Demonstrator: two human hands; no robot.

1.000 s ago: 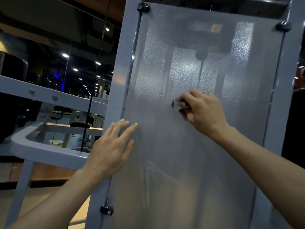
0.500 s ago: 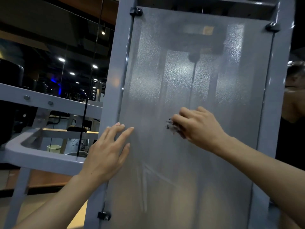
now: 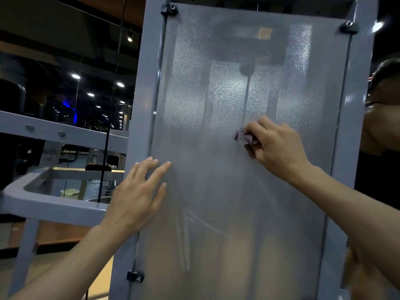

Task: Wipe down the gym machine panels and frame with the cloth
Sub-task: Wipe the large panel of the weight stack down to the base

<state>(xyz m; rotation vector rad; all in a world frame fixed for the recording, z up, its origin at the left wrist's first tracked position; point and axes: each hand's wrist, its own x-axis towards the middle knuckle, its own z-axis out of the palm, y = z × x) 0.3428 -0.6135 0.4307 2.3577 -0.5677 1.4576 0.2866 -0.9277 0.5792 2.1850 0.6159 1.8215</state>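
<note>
my right hand (image 3: 279, 148) grips a small crumpled cloth (image 3: 244, 137) and presses it against the frosted panel (image 3: 216, 191), about mid-height and a little toward its right edge. my left hand (image 3: 138, 195) lies flat with straight fingers, holding nothing, braced across the panel's left edge where it meets the grey frame (image 3: 142, 83).

i judge the job to be only partly done. the lower half of the panel carries faint slanted streaks that look like wipe marks, so that part seems to have been gone over, while the upper half looks speckled and hazy (some of that may just be the texture of the plastic and light coming through it, i cannot tell). the frame uprights on either side, and the side rail (image 3: 65, 135) off to the left, show no sign of wiping that i can make out, so i count them as left to do.

the cloth is bunched into a tight dark wad, purplish-grey, mostly hidden under my fingers.
</note>
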